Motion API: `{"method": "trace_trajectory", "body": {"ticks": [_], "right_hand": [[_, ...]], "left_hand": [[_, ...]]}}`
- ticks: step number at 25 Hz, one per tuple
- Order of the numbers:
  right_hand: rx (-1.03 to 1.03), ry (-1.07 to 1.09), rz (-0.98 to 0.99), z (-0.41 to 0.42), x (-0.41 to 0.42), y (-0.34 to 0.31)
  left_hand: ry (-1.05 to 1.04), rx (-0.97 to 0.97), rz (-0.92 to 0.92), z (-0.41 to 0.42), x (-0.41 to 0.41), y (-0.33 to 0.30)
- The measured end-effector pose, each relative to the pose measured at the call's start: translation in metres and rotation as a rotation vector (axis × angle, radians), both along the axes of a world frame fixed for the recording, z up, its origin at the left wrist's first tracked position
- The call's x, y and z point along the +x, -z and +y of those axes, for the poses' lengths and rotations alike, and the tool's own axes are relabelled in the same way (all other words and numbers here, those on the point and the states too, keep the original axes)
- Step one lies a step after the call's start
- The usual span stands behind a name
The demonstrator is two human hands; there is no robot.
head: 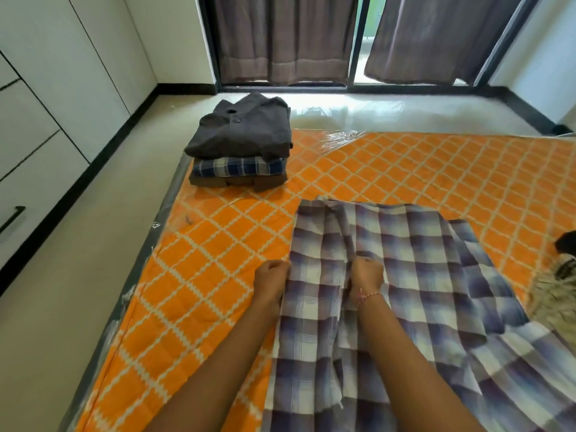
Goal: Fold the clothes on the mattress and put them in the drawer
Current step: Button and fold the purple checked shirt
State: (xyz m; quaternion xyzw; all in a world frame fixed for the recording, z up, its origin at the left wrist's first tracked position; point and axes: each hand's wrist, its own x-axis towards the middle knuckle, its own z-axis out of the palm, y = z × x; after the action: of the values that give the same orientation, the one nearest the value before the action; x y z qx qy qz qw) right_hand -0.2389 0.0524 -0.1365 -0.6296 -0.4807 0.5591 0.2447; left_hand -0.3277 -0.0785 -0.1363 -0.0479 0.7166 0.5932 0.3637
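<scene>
We have the plaid shirt spread flat on the mattress, toward its near right part, so the cloth lies smooth for folding. Our left hand pinches the shirt's left edge, fingers curled on the fabric; our right hand is clenched on a raised crease further in. Holding both lines lets us turn a straight strip inward, we judge. The stack of three folded shirts sits at the mattress's far left corner, out of the way and close to the drawers along the left wall. More clothes wait at the right edge.
</scene>
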Motion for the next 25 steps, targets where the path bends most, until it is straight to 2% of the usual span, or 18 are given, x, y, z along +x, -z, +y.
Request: {"method": "trace_trajectory", "body": {"ticks": [2,4,5,6,8,9,12,14,16,17,18,19,21,22,23,25], "right_hand": [[0.018,-0.156,0.072,0.006,-0.012,-0.005],[0.136,-0.371,0.049,0.009,-0.034,-0.008],[0.159,-0.392,0.061,0.018,-0.046,-0.005],[0.101,-0.347,0.154,0.030,-0.054,-0.006],[-0.162,-0.217,0.370,0.055,-0.058,-0.006],[-0.237,-0.173,0.370,0.064,-0.058,-0.004],[-0.113,-0.224,0.121,0.082,-0.068,0.005],[-0.113,-0.300,0.212,0.086,-0.082,-0.008],[-0.252,-0.375,0.428,0.096,-0.093,-0.022],[-0.281,-0.399,0.469,0.100,-0.096,-0.024],[-0.258,-0.426,0.436,0.103,-0.100,-0.022],[-0.177,-0.430,0.321,0.102,-0.101,-0.019],[0.097,-0.300,0.092,0.095,-0.094,-0.011],[0.174,-0.233,0.058,0.089,-0.088,-0.010],[0.199,-0.185,0.048,0.079,-0.079,-0.010],[0.168,-0.233,-0.019,0.055,-0.055,-0.006]], "left_hand": [[0.016,0.027,-0.060,0.022,-0.016,-0.005],[0.093,-0.002,-0.035,0.045,-0.033,-0.011],[0.120,-0.007,-0.032,0.054,-0.039,-0.015],[0.130,0.000,-0.043,0.061,-0.044,-0.019],[0.132,0.071,-0.063,0.068,-0.052,-0.021],[0.145,0.119,-0.074,0.070,-0.055,-0.019],[0.235,0.141,-0.080,0.083,-0.065,-0.015],[0.237,0.163,0.026,0.096,-0.075,-0.020],[0.121,0.178,0.108,0.108,-0.087,-0.033],[0.043,0.165,0.114,0.110,-0.091,-0.041],[0.014,0.148,0.129,0.112,-0.097,-0.041],[0.045,0.102,0.195,0.112,-0.100,-0.037],[0.267,-0.074,0.418,0.104,-0.091,-0.022],[0.349,-0.152,0.525,0.099,-0.082,-0.015],[0.384,-0.204,0.617,0.093,-0.071,-0.011],[0.316,-0.276,0.676,0.080,-0.053,-0.011]]}}
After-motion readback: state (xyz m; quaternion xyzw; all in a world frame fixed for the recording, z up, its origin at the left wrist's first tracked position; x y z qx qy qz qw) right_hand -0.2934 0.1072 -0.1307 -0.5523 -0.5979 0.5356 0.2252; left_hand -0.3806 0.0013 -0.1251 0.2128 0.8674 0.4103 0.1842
